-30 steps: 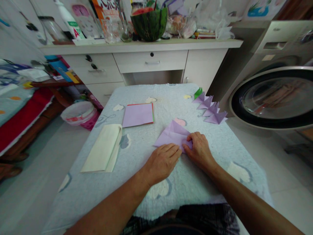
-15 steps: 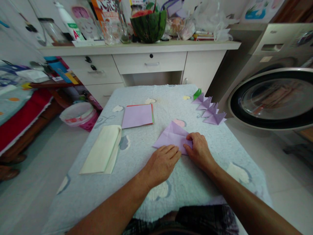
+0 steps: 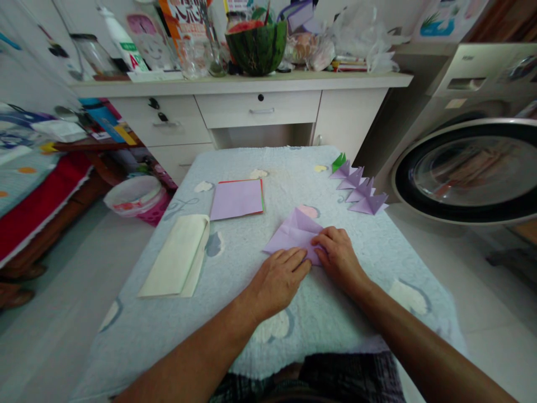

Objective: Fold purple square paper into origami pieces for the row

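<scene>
A: Status on the hands?

B: Left hand (image 3: 279, 277) is open and flat, palm down, fingertips on the near edge of the purple paper (image 3: 293, 234). Right hand (image 3: 338, 257) is on the paper's near right corner, fingers bent over it. Can't tell if it pinches the corner or only presses it.

A: Where's the paper?

B: Lying on the table (image 3: 293, 173), which has a pale blue cloth over it. The paper is right of centre, partly folded, with one point aimed at the far side. Both hands touch it and nearly meet at the near edge.

A: What else is on the table?

B: A stack of paper (image 3: 237, 198), purple sheet on top, to the far left of the hands and well apart from them. A cream folded cloth (image 3: 178, 256) sits left of that, nearer the left edge. A row of folded purple pieces (image 3: 359, 187) runs along the far right edge, with a green piece (image 3: 339, 161) at its far end.

A: Surroundings?

B: Washing machine (image 3: 465, 168) to the right. A desk (image 3: 260, 109) on the far side with a cut watermelon (image 3: 257, 47) on top. A basin (image 3: 134, 197) on the floor to the left.
</scene>
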A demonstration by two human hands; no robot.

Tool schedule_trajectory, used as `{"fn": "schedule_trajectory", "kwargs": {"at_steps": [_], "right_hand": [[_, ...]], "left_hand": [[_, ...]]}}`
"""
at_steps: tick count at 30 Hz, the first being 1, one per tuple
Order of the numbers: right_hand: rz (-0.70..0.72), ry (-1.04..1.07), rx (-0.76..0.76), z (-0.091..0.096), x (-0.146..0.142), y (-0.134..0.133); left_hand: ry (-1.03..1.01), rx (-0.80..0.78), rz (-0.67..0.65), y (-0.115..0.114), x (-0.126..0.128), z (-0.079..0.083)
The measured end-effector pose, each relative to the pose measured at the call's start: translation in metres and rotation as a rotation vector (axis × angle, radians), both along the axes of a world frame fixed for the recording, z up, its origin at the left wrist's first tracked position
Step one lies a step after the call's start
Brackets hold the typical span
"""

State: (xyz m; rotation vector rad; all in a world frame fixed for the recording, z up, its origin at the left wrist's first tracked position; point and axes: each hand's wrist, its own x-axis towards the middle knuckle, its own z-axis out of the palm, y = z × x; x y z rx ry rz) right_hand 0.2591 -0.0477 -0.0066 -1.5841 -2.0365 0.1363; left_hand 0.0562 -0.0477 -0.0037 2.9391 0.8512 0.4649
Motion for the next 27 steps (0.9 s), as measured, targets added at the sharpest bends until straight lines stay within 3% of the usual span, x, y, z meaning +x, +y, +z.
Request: {"fn": "schedule_trajectory", "kwargs": {"at_steps": [5,15,27], "right_hand": [[0.182,-0.076,-0.021,0.005,-0.002,0.0],[0.275,-0.351,-0.099,0.017,-0.006,-0.013],[0.237,-0.488,-0.149,0.022,-0.017,-0.025]], "left_hand": [[-0.003,0.014,0.005,0.0,0.002,0.0],[-0.007,0.028,0.022,-0.002,0.002,-0.005],[0.106,-0.039,0.064,-0.006,-0.005,-0.001]]}}
